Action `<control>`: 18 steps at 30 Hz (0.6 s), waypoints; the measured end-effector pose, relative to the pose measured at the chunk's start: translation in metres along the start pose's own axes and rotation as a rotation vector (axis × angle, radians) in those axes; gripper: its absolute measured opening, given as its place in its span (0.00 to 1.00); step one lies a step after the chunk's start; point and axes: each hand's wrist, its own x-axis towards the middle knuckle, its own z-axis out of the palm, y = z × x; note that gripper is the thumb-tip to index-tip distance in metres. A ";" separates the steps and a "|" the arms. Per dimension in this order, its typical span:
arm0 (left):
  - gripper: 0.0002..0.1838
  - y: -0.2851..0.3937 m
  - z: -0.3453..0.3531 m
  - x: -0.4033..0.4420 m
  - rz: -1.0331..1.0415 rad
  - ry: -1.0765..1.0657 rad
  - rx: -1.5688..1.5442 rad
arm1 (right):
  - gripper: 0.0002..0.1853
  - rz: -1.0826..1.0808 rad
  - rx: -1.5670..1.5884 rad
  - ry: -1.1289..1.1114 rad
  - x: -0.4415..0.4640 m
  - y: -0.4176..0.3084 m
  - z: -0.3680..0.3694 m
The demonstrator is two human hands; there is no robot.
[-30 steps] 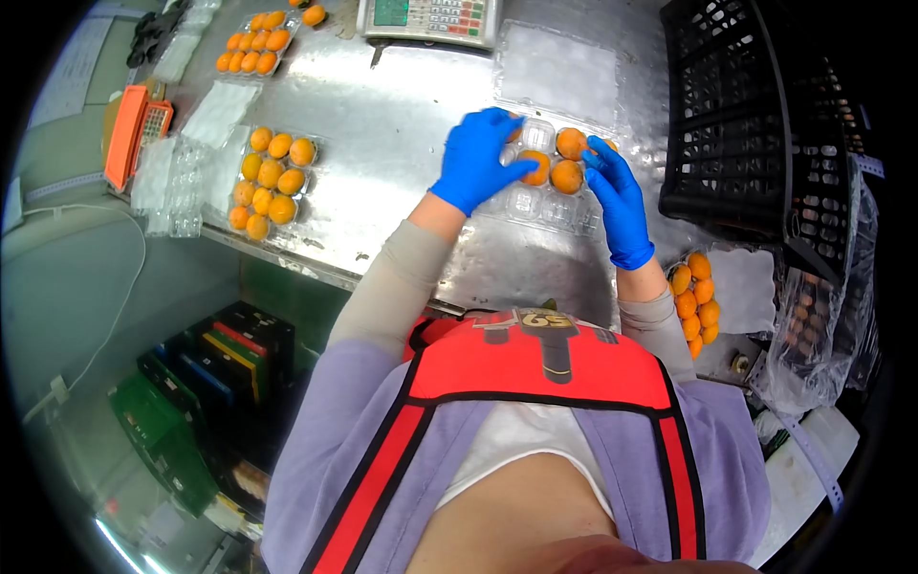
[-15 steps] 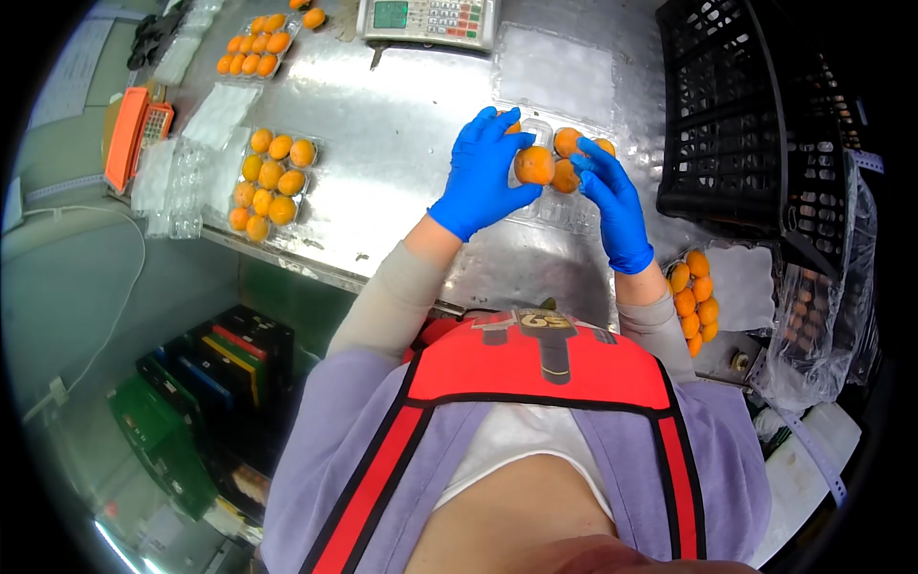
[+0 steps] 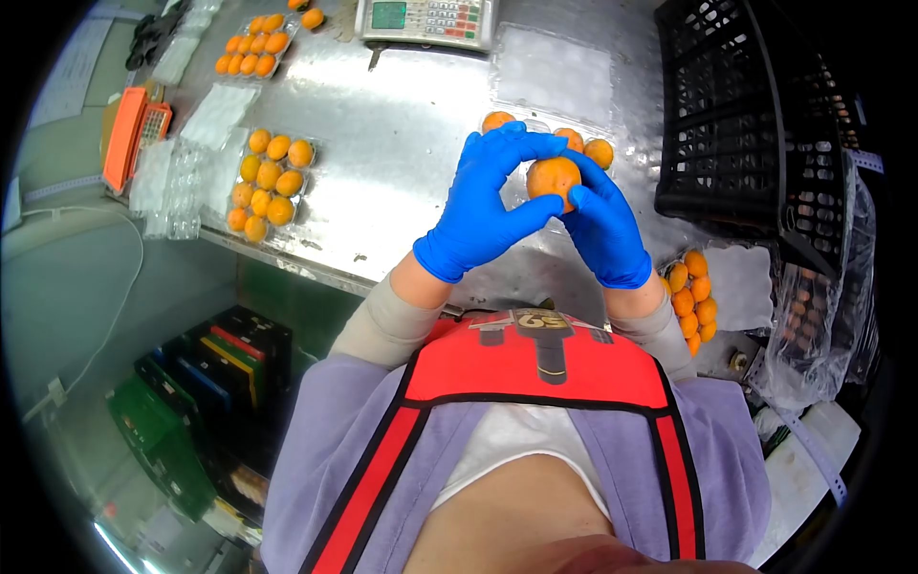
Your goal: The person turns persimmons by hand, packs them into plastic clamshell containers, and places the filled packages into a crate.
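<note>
Both blue-gloved hands are closed around one orange persimmon (image 3: 553,184), held up over the metal table. My left hand (image 3: 486,196) has its thumb below the fruit and its fingers above it. My right hand (image 3: 607,225) touches it from the right with thumb and fingertips. Just beyond the hands, a few persimmons (image 3: 599,153) sit in a clear plastic tray, which my hands largely cover. Another persimmon (image 3: 497,121) shows at that tray's far left corner.
A filled tray of persimmons (image 3: 270,182) lies left, another (image 3: 253,50) behind it. A scale (image 3: 427,21) stands at the back. To the right are a black crate (image 3: 722,124) and more persimmons (image 3: 706,311). Clear empty trays (image 3: 172,191) lie at the left edge.
The persimmon has come up and nearer to me, out over the tray. My right hand has moved left and now grips it together with my left hand.
</note>
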 end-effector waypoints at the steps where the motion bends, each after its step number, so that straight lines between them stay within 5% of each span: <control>1: 0.20 -0.005 0.002 -0.001 -0.022 0.031 -0.101 | 0.25 -0.043 -0.075 0.006 -0.001 0.001 0.000; 11: 0.13 -0.004 -0.005 0.000 -0.355 0.071 -0.618 | 0.25 -0.090 -0.145 0.023 -0.002 0.003 0.017; 18: 0.12 0.001 -0.009 -0.001 -0.121 0.020 -0.397 | 0.24 -0.090 -0.136 0.040 -0.003 0.002 0.020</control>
